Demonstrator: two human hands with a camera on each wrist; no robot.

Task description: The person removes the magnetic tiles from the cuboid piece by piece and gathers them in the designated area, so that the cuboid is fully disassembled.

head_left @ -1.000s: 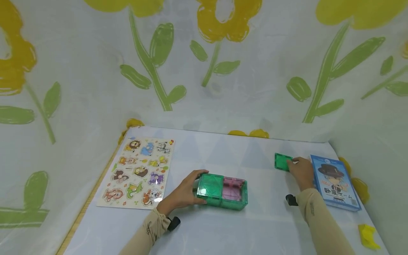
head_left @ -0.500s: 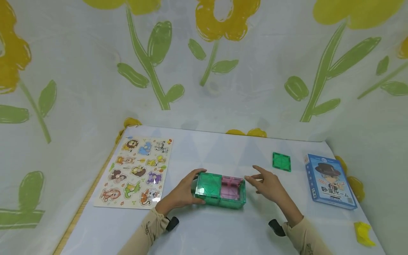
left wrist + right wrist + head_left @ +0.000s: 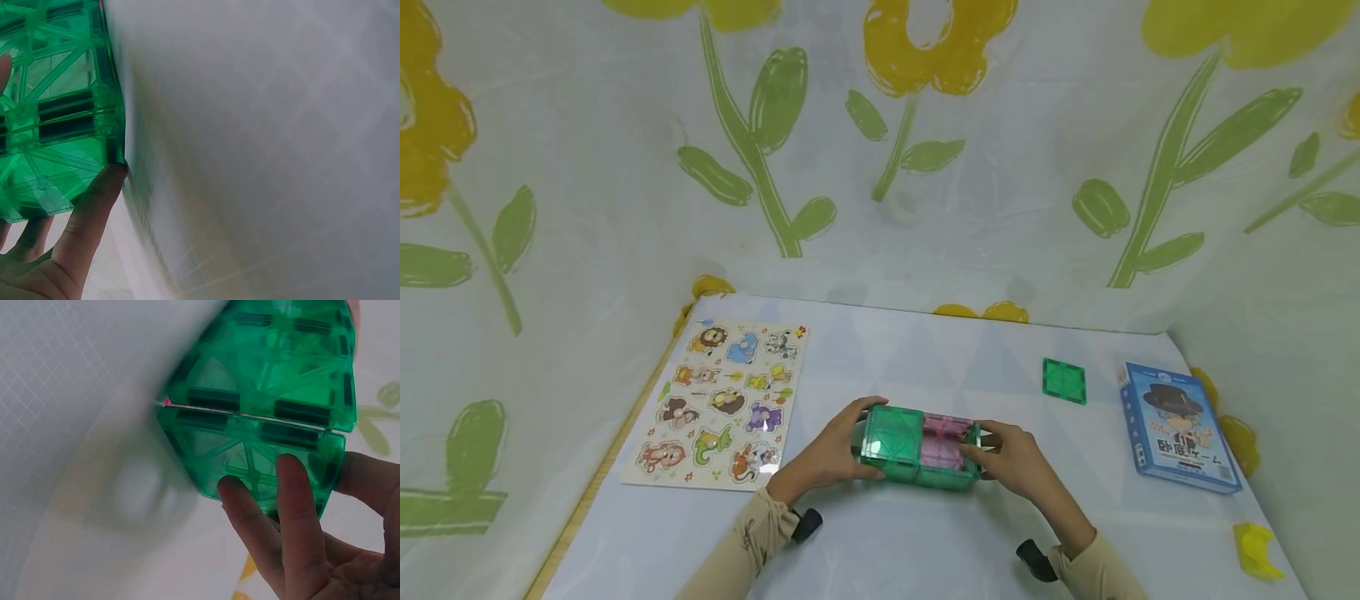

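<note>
Fingers (image 3: pixel 297 512) at both ends here! The left hand (image 3: pixel 827 454) grips one end of the green-and-pink tile box (image 3: pixel 891 437), fingers behind, thumb in front, while the right hand (image 3: pixel 1018 462) holds the opposite end, two fingers pressed against a green panel. So the box sits right between the two sets of fingers. Beyond the right fingers, a loose green tile (image 3: pixel 1064 381) lies flat on the tabletop (image 3: pixel 925 542); further right of them, a blue box (image 3: pixel 1183 429). Left of the left fingers, there's an animal board (image 3: pixel 718 404).

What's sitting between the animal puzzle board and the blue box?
In the head view: a green and pink block held by the left hand and right hand, and farther back a loose green tile.
</note>
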